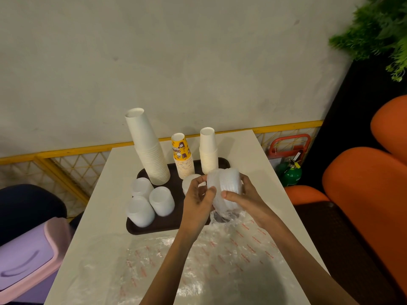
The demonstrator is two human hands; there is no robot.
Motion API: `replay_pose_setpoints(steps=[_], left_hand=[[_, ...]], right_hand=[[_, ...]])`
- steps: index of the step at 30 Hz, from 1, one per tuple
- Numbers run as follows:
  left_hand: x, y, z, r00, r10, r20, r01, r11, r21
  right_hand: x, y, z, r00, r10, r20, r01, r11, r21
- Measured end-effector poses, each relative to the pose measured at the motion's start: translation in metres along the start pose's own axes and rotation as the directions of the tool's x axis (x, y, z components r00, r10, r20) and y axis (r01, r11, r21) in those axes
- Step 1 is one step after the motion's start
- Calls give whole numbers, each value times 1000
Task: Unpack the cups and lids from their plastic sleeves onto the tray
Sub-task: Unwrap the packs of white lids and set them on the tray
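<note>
1. Stack of lids [224, 190]: clear ribbed plastic, round, lying on its side in the air above the tray's near right corner. The left hand [198, 201] curls round its left end; the right hand [246, 199] grips it, thumb across the near face and fingers behind.
2. Sleeve [226, 216]: thin crinkled film with red print, hanging from the stack's underside and spreading over the near half of the table.
3. Tray [174, 221]: dark brown, rounded rectangle. It carries:
   - a tall stack of white paper cups [147, 146], upside down and leaning
   - a printed yellow stack [181, 155]
   - a shorter white stack [208, 150]
   - three frosted plastic stacks [161, 201] at the left front
4. Table [242, 150]: white, smooth, square-cornered.
5. Room:
   - pale plain wall
   - yellow lattice rail [66, 159]
   - orange padded seat [361, 172]
   - green extinguisher [290, 172]
   - lilac and pink bin [28, 258]
</note>
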State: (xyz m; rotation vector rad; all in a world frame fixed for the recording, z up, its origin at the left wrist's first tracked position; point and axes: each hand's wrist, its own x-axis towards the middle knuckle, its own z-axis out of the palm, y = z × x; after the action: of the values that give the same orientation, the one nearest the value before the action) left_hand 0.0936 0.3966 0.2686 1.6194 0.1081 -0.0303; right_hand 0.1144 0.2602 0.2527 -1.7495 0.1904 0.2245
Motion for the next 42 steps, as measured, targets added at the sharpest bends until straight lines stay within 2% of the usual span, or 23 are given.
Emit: replay_pose_setpoints(steps=[4,9,13,16,19,22,26,29,31,36,38,40,42], left_hand=[[-4,-14,2,990,130,-50,-119,976,184],[4,-22,0,986,84,-147,-40,959,280],[14,-23,-5,990,70,-125,-10,905,425],[23,-25,-7,993,28,-110,29,875,482],[32,-26,-8,992,23,-128,39,885,464],[42,-28,-10,985,5,-175,62,925,375],[62,-38,-17,945,-168,-280,207,972,113],[73,-57,-27,890,-328,-317,318,944,-84],[78,-80,-31,862,-415,-292,392,910,-137],[87,-140,-30,793,-527,-305,538,841,-54],[96,-154,-27,780,-547,-303,565,824,-33],[104,-162,-24,786,-541,-297,567,824,-1],[110,-168,-20,812,-505,-294,549,831,87]], right_hand=[[1,5,2,1000,-7,-23,4,995,-95],[0,15,7,999,-29,-31,25,991,-134],[1,20,12,1000,-6,-4,5,993,-117],[2,24,12,1000,-21,4,22,985,-171],[5,29,7,1000,-26,0,25,985,-171],[10,31,4,999,18,-50,-25,987,-160],[20,36,-1,989,52,-138,-71,988,-139],[27,38,-11,978,85,-188,-115,982,-152],[35,41,-17,971,95,-221,-131,979,-155],[45,53,-14,945,190,-265,-220,971,-89],[46,57,-17,957,197,-212,-213,975,-57],[44,58,-21,974,183,-132,-195,977,-81],[47,61,-28,974,173,-144,-187,979,-84]])
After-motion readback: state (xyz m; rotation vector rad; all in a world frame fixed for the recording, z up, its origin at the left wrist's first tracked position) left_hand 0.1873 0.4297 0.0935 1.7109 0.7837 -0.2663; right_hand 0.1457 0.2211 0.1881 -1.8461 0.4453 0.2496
